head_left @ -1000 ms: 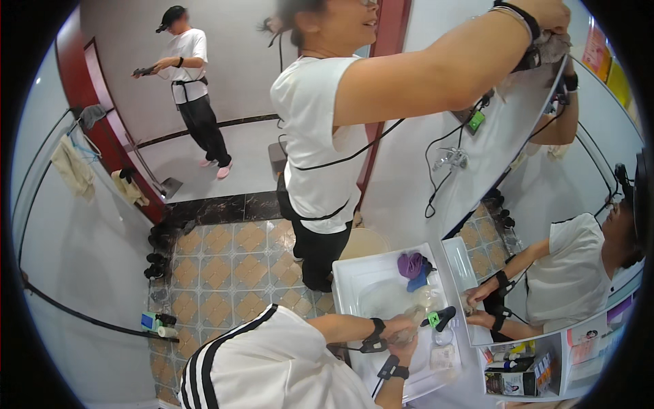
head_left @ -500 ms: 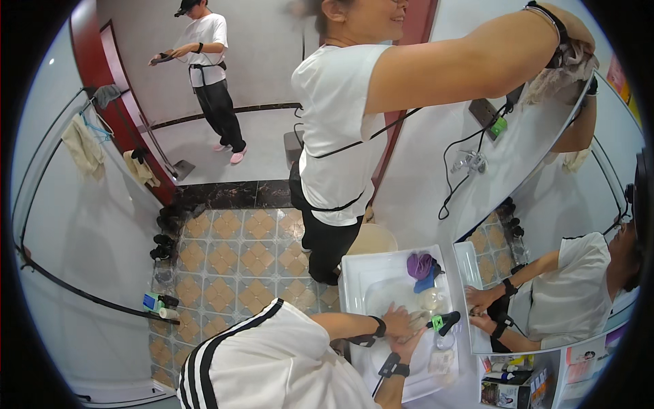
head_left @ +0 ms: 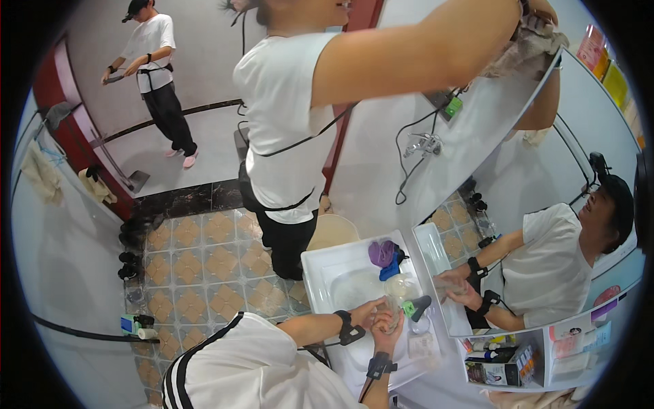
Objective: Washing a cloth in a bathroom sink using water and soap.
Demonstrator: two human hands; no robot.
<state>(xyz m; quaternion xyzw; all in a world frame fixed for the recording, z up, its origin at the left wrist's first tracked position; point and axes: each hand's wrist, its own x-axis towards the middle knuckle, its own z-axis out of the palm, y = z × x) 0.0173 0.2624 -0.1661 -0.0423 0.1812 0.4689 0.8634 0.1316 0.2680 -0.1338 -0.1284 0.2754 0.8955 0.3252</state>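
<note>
Over the white sink (head_left: 315, 273), my left hand (head_left: 366, 313) and my right hand (head_left: 387, 330) are close together, fingers closed around a pale wet-looking cloth (head_left: 390, 307). Most of the cloth is hidden by my fingers. Just right of my hands is the tap (head_left: 417, 311), dark with a green part. Beyond it on the sink rim lie a purple bundle (head_left: 384, 253) and a blue item (head_left: 390, 270). The mirror (head_left: 538, 273) reflects both my hands gripping the cloth.
A person (head_left: 286, 129) stands beyond the sink, reaching a grey cloth (head_left: 528, 48) to the mirror's top. Another person (head_left: 160, 68) stands farther back. A cream bucket (head_left: 334, 232) is behind the sink. Open shelves (head_left: 507, 365) with boxes sit at right. Cables hang on the wall.
My hands have come together and bunched the cloth between them, up from the basin. The view has shifted, so the scene sits farther left. The near person still holds the grey cloth at the mirror.
</note>
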